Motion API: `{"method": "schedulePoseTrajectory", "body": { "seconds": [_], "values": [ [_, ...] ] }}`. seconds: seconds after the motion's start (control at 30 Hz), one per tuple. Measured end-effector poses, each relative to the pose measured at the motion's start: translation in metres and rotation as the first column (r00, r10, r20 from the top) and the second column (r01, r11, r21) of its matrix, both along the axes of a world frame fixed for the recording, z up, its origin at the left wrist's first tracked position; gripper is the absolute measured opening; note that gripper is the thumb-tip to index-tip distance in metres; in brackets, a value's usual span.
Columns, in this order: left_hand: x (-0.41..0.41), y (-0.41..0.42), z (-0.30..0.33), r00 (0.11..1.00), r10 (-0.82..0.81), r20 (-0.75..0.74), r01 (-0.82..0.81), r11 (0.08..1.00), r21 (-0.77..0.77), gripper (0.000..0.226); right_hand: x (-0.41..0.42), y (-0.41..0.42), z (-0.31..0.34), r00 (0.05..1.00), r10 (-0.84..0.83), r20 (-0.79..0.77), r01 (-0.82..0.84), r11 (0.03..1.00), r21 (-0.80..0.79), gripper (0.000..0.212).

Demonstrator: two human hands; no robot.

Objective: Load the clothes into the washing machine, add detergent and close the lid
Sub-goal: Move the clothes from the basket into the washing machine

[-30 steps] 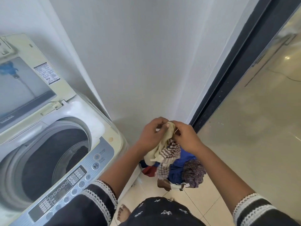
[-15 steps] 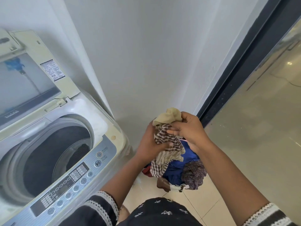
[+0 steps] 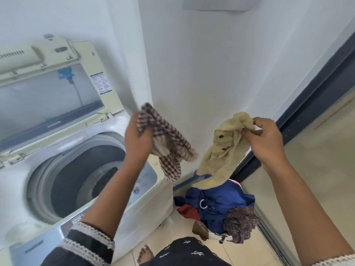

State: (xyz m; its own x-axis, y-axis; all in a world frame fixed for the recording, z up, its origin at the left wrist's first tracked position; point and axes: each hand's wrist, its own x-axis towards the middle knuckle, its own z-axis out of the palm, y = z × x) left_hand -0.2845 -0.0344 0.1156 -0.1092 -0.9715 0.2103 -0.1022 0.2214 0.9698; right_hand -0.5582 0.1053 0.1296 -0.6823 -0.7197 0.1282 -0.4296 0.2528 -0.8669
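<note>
**Hands split apart, one garment each**

Since half a second ago both hands have separated: two garments that were bunched together are now apart. Left hand grips 1 checked cloth, raised over the right edge of the washing machine. Right hand pinches 1 beige garment by its top; its lower end hangs down to the clothes pile on the floor beside the machine. Pile shows blue, red and plaid pieces. Lid up, 1 drum open, dark item inside.
</note>
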Motion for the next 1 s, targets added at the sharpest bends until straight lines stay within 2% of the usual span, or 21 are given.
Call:
{"method": "schedulePoseTrajectory", "body": {
  "seconds": [0.1,0.17,0.23,0.3,0.5,0.57,0.63,0.7,0.77,0.83,0.9,1.0],
  "values": [
    [0.038,-0.016,0.036,0.978,0.127,-0.166,-0.137,0.989,-0.051,0.040,0.024,-0.021,0.013,0.997,0.072,0.012,-0.072,0.997,-0.018,0.015],
    [0.061,-0.026,0.052,0.954,0.176,-0.241,-0.197,0.978,-0.068,0.037,0.044,-0.040,0.029,0.989,0.138,-0.044,-0.140,0.989,-0.052,0.015],
    [0.086,-0.035,0.065,0.943,0.209,-0.261,-0.242,0.965,-0.103,0.032,0.066,-0.063,0.050,0.975,0.200,-0.100,-0.211,0.970,-0.120,0.006],
    [0.111,-0.044,0.074,0.931,0.240,-0.274,-0.284,0.950,-0.131,0.030,0.087,-0.085,0.075,0.961,0.218,-0.169,-0.252,0.943,-0.216,0.009],
    [0.179,-0.065,0.080,0.855,0.348,-0.385,-0.412,0.906,-0.097,0.029,0.161,-0.141,0.166,0.936,0.235,-0.263,-0.343,0.775,-0.531,0.024],
    [0.199,-0.072,0.078,0.834,0.386,-0.394,-0.451,0.888,-0.086,0.028,0.181,-0.157,0.189,0.924,0.264,-0.278,-0.381,0.709,-0.593,0.015],
    [0.212,-0.077,0.068,0.841,0.423,-0.337,-0.475,0.876,-0.086,0.028,0.199,-0.170,0.207,0.920,0.309,-0.242,-0.390,0.653,-0.649,0.012],
    [0.227,-0.083,0.045,0.861,0.460,-0.216,-0.483,0.872,-0.071,0.031,0.222,-0.184,0.218,0.912,0.367,-0.182,-0.386,0.623,-0.680,0.017],
    [0.240,-0.091,0.011,0.873,0.480,-0.080,-0.482,0.876,0.004,0.027,0.245,-0.199,0.222,0.899,0.404,-0.170,-0.405,0.618,-0.674,0.024],
    [0.250,-0.096,-0.026,0.879,0.475,0.047,-0.477,0.869,0.134,0.021,0.264,-0.213,0.219,0.893,0.407,-0.191,-0.426,0.628,-0.651,0.016],
    [0.260,-0.096,-0.061,0.895,0.422,0.142,-0.444,0.873,0.204,0.020,0.282,-0.226,0.210,0.888,0.408,-0.213,-0.446,0.647,-0.619,0.011],
    [0.276,-0.091,-0.108,0.878,0.282,0.387,-0.385,0.897,0.220,0.022,0.301,-0.245,0.183,0.862,0.448,-0.237,-0.501,0.681,-0.534,0.024]
  ]
}}
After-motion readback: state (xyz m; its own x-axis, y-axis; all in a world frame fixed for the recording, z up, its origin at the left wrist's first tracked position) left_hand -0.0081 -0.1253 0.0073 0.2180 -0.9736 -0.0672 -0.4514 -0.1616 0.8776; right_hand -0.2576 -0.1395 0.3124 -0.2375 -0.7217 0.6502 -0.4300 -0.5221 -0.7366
